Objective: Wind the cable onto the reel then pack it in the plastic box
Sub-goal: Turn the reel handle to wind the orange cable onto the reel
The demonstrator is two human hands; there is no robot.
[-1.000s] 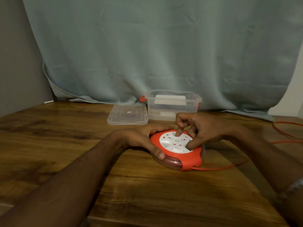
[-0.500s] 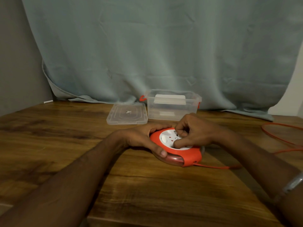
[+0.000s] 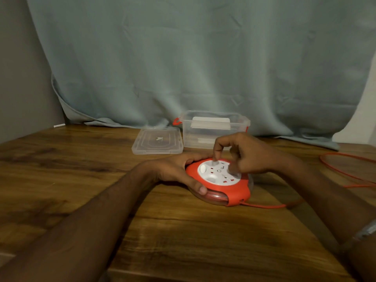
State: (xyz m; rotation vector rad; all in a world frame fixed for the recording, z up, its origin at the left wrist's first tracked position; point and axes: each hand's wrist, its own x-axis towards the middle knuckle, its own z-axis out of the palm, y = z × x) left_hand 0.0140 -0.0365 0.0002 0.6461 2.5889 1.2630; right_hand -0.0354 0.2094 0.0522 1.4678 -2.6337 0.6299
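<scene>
A round red cable reel (image 3: pixel 234 191) with a white socket face (image 3: pixel 217 174) lies flat on the wooden table (image 3: pixel 81 180). My left hand (image 3: pixel 179 171) grips its left rim, thumb on the clear lower edge. My right hand (image 3: pixel 244 153) is over the white face with curled fingers, fingertips pressing into its recesses. The red cable (image 3: pixel 268 206) leaves the reel's front right and loops over the table at the far right (image 3: pixel 345 171). The clear plastic box (image 3: pixel 215 129) stands open behind the reel.
The box's clear lid (image 3: pixel 156 140) lies flat to the left of the box. A grey-blue curtain (image 3: pixel 203 58) hangs behind the table and drapes onto its back edge. The table's front edge runs near the bottom of the view.
The white face has turned under my right hand, whose fingers have shifted from the centre toward the back. The cable at the front right has drawn in. My left hand holds still.
</scene>
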